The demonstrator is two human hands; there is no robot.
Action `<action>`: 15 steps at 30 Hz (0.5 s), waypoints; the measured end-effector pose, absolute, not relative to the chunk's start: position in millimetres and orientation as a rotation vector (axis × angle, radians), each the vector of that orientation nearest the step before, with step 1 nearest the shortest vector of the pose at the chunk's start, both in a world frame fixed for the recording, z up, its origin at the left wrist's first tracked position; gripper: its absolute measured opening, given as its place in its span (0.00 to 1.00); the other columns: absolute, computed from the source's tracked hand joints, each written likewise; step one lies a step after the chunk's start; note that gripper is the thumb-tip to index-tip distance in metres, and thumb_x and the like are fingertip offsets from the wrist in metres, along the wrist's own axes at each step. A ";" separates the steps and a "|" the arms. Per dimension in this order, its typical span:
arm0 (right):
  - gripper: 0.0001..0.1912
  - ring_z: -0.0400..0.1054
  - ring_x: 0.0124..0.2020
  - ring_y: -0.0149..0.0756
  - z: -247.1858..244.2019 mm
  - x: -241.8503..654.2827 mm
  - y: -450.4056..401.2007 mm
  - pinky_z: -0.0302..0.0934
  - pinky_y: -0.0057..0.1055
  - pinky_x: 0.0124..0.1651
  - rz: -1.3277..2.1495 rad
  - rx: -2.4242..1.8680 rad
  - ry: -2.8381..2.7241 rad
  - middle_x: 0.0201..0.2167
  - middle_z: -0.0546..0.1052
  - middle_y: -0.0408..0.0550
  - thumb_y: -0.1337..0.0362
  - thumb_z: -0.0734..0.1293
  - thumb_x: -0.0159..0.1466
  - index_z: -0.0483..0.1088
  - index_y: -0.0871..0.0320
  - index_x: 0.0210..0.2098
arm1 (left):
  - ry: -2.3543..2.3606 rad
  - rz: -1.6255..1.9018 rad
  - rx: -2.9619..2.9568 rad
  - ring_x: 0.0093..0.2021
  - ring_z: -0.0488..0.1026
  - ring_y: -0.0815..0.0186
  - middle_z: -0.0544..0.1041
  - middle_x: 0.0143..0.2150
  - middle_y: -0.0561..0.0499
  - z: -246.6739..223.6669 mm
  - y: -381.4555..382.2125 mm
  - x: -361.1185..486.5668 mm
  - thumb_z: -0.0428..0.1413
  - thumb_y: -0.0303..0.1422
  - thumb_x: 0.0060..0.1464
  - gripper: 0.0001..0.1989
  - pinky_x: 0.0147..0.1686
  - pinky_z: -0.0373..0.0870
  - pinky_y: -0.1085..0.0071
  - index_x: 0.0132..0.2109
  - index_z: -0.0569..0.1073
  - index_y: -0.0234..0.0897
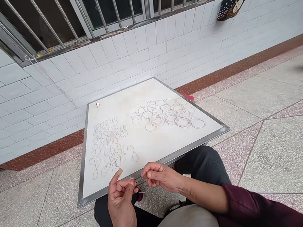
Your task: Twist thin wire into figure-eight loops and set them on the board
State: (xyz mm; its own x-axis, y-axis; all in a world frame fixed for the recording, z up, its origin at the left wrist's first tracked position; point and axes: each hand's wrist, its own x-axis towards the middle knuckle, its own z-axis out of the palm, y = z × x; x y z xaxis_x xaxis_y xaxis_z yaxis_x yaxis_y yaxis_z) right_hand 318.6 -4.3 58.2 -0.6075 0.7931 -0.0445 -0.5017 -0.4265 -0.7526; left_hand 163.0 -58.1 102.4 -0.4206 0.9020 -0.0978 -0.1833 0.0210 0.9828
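Note:
My left hand (123, 203), with tan tape on one fingertip, pinches a thin wire (141, 192) between thumb and fingers. Just past the table's front edge, my right hand (163, 176) is closed on the same wire, thumb against index finger. A short bit of the wire curves between the two hands; the rest is too fine to follow. Nearest to the hands on the white table (153, 146) lies a twisted wire loop (135, 156). Many figure-eight wire loops (115, 155) lie at the left, and plain round wire rings (182, 121) overlap at the right.
A small white and red object (98, 105) sits in the table's far left corner. The metal table rim (195, 140) runs close to my knees. Behind stands a white tiled wall (127, 60) with barred windows and a hanging black basket (231, 7). Something red (188, 96) shows behind the table.

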 end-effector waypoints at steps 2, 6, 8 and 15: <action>0.16 0.64 0.24 0.24 56.8 315.3 -5.3 0.55 0.24 0.29 2.056 -0.530 -0.927 0.24 0.73 0.41 0.54 0.75 0.58 0.75 0.60 0.38 | 1.435 1.542 0.804 0.26 0.71 0.71 0.75 0.27 0.59 102.6 -59.0 163.8 0.67 0.34 0.47 0.28 0.30 0.70 0.75 0.55 0.70 0.42; 0.15 0.64 0.24 0.25 52.9 309.6 -6.2 0.55 0.24 0.28 2.031 -0.545 -0.940 0.23 0.73 0.40 0.55 0.75 0.58 0.75 0.60 0.38 | 1.468 1.492 0.864 0.28 0.71 0.71 0.75 0.27 0.59 101.2 -60.5 163.8 0.66 0.35 0.49 0.28 0.33 0.70 0.75 0.56 0.69 0.42; 0.14 0.63 0.23 0.25 52.2 307.4 -6.4 0.54 0.24 0.28 2.020 -0.531 -0.949 0.23 0.72 0.39 0.56 0.75 0.58 0.75 0.60 0.37 | 1.476 1.459 0.888 0.28 0.71 0.70 0.75 0.26 0.59 99.5 -60.3 164.0 0.66 0.35 0.50 0.28 0.33 0.69 0.75 0.57 0.68 0.43; 0.14 0.64 0.30 0.26 60.4 302.4 -6.1 0.56 0.25 0.34 1.927 -0.425 -1.008 0.31 0.73 0.42 0.58 0.76 0.56 0.74 0.59 0.36 | 1.504 1.382 0.918 0.26 0.68 0.70 0.73 0.24 0.60 99.9 -59.1 174.0 0.65 0.35 0.49 0.27 0.28 0.66 0.76 0.56 0.69 0.42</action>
State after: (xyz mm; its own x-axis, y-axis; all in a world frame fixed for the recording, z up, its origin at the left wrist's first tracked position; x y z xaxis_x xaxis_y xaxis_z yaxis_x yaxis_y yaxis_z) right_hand 302.4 -6.1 60.4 -0.5428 0.8344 0.0960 -0.5546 -0.2702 -0.7870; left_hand 174.0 -59.1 99.9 -0.3475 0.9304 -0.1170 -0.0384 0.1105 0.9931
